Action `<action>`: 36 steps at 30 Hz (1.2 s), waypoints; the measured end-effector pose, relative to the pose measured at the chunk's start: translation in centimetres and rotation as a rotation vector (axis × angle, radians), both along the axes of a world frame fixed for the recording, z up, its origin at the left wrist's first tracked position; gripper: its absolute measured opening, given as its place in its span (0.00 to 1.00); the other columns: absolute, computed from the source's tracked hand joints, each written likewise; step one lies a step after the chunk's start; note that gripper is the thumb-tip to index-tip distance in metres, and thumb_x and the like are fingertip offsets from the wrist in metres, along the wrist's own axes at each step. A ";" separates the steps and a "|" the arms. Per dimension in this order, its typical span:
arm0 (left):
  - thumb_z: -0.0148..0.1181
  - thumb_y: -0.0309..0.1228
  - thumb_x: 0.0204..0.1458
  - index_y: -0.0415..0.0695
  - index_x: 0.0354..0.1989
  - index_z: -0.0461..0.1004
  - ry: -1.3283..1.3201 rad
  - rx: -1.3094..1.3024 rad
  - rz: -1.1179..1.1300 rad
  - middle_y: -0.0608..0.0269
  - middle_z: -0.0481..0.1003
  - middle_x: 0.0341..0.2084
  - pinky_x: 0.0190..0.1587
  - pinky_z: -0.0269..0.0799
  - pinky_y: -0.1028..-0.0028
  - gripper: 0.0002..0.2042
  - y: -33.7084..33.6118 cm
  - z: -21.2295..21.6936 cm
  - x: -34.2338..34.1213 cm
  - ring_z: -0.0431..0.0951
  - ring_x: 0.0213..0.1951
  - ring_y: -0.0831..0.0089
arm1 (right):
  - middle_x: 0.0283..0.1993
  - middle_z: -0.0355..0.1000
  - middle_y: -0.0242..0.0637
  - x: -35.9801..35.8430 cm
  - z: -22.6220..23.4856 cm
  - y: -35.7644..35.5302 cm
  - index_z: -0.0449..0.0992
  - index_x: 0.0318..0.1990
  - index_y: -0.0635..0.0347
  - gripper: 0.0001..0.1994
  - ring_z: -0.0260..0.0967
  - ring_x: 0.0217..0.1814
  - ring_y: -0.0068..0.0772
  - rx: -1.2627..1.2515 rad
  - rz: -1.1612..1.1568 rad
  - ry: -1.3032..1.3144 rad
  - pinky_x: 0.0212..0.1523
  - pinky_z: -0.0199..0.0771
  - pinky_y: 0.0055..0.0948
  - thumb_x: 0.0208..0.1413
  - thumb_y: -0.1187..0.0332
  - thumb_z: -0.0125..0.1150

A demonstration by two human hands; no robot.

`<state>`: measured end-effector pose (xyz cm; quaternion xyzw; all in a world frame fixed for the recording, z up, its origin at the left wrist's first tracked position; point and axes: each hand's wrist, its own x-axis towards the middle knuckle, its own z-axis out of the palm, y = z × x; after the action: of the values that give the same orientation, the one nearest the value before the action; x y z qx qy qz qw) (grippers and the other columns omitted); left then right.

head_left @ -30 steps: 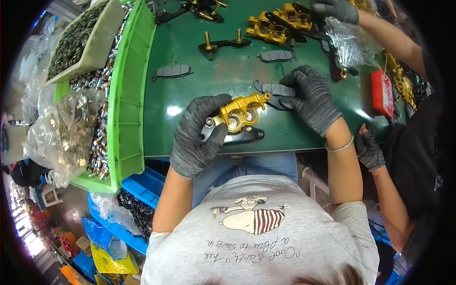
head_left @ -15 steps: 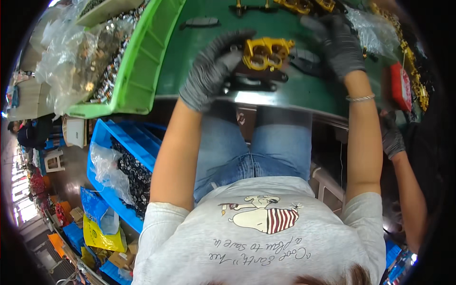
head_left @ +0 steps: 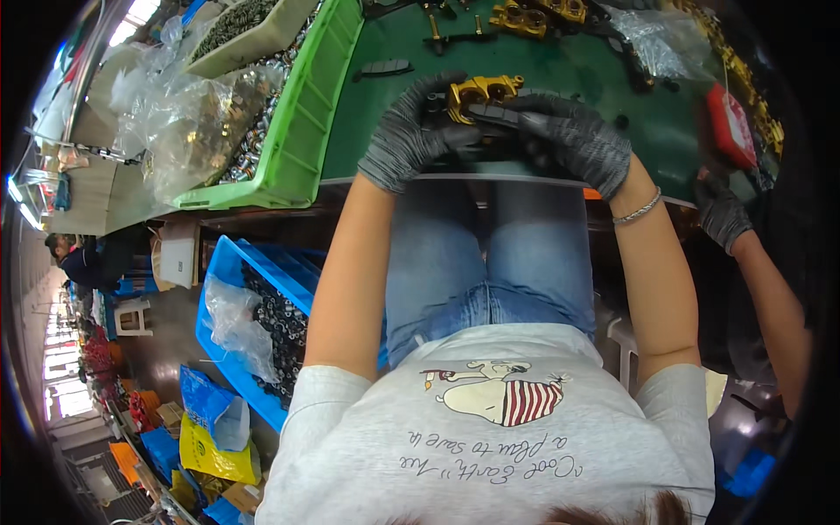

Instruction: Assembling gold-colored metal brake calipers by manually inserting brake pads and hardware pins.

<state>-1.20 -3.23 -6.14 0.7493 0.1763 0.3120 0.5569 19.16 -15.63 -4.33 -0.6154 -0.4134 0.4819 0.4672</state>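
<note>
My left hand point(head_left: 404, 136), in a dark grey knit glove, is closed around the left end of a gold brake caliper point(head_left: 483, 90) near the table's front edge. A flat dark brake pad point(head_left: 495, 115) is pinched in my gloved right hand point(head_left: 577, 142), its tip against the caliper's near side. Below them a dark part is mostly hidden by my hands. Another brake pad point(head_left: 385, 68) lies on the green table point(head_left: 367, 109), beyond my left hand. Farther off is a dark bracket with upright gold pins point(head_left: 457, 38), beside more gold calipers point(head_left: 520, 21).
A green crate point(head_left: 297, 131) of small metal parts and plastic bags stands at left. Below it sits a blue crate point(head_left: 229, 289) of black parts. At right are a clear bag point(head_left: 661, 44), a red box point(head_left: 730, 127) and a co-worker's gloved hand point(head_left: 723, 214).
My right hand has moved left and nearer, bringing the brake pad against the caliper. My left hand keeps hold of the caliper. The whole view has shifted slightly.
</note>
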 end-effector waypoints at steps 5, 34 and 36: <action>0.72 0.30 0.40 0.46 0.56 0.66 -0.037 -0.135 -0.057 0.54 0.73 0.45 0.49 0.73 0.69 0.31 0.7 -0.6 -0.3 0.74 0.48 0.68 | 0.32 0.74 0.36 0.0 -0.7 -0.3 0.70 0.50 0.64 0.22 0.70 0.26 0.24 0.094 0.001 0.195 0.24 0.71 0.19 0.50 0.64 0.66; 0.68 0.26 0.40 0.42 0.46 0.74 -0.015 -0.333 0.138 0.60 0.76 0.40 0.49 0.71 0.72 0.21 -0.5 1.6 0.6 0.75 0.43 0.72 | 0.27 0.73 0.35 -1.5 -0.4 2.0 0.70 0.45 0.64 0.23 0.69 0.23 0.21 -0.029 -0.262 -0.004 0.21 0.72 0.19 0.42 0.68 0.72; 0.67 0.26 0.39 0.41 0.46 0.74 -0.088 -0.358 0.145 0.59 0.76 0.40 0.50 0.70 0.71 0.21 -0.2 1.2 0.6 0.75 0.44 0.71 | 0.28 0.73 0.35 -1.5 -1.0 2.3 0.70 0.46 0.63 0.23 0.70 0.25 0.22 0.030 -0.261 -0.077 0.25 0.73 0.21 0.42 0.68 0.72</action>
<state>-0.56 -3.43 -4.95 0.6092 0.2580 0.3475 0.6645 17.64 -13.35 -5.31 -0.6750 -0.3546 0.3868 0.5187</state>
